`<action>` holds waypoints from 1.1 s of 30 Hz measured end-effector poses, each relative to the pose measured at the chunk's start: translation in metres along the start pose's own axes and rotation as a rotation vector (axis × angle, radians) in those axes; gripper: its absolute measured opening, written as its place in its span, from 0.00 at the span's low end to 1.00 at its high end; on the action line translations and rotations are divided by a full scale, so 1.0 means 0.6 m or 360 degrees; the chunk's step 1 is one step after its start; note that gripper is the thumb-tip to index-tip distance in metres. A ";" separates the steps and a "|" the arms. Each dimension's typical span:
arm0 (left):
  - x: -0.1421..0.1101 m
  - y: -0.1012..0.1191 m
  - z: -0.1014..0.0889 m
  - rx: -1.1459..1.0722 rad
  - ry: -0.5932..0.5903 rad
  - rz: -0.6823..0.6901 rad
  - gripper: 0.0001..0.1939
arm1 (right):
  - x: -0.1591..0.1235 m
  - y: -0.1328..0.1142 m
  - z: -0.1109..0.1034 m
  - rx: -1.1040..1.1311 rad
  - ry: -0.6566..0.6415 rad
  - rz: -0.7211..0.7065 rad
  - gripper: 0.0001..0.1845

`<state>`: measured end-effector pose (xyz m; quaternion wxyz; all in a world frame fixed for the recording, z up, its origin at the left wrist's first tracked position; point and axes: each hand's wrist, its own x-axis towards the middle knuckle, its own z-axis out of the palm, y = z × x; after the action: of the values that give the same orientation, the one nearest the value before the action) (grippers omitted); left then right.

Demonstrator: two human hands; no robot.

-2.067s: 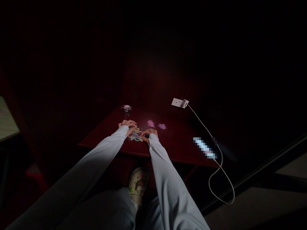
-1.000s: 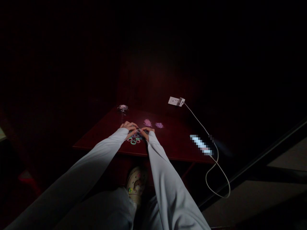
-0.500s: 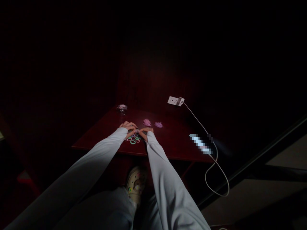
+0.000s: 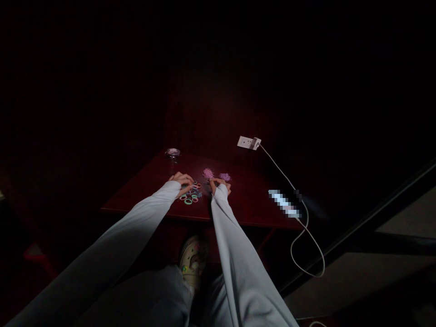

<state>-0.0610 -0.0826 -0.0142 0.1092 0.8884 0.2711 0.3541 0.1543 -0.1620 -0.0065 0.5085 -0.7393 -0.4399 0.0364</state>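
Observation:
A heap of small coloured hair ties [image 4: 195,198], mostly green, pink and bluish, lies near the front of the dark red table. At its left edge rests my left hand [image 4: 181,178], fingers bent and thumb apart from them, touching the heap. My right hand [image 4: 220,184] is to the right of the heap, just in front of a pink pile [image 4: 208,173] of tiny bands. Its fingers are pinched together; whatever is between them is too small and dark to make out. A purple pile [image 4: 225,176] of similar tiny bands sits just beyond that hand.
A clear jar [image 4: 173,153] with something pink at its top stands at the table's [image 4: 136,195] back left. A wall socket [image 4: 248,142] holds a charger, its white cable [image 4: 308,213] running to a blurred-out bright device [image 4: 284,203] at the right. Below the table edge is a shoe [image 4: 193,261].
My right hand has moved right, away from my left hand and the hair ties, to the front of the pink and purple piles. My left hand has stayed nearly still.

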 end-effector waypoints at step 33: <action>0.017 0.038 -0.034 -0.0011 0.0624 -0.0730 0.30 | -0.061 -0.070 0.012 -0.0242 -0.0750 -0.1051 0.11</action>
<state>-0.0597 -0.0958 0.0153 0.1350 0.7183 0.4792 0.4860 0.1027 -0.1780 0.0085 0.3222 -0.5653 -0.7593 0.0068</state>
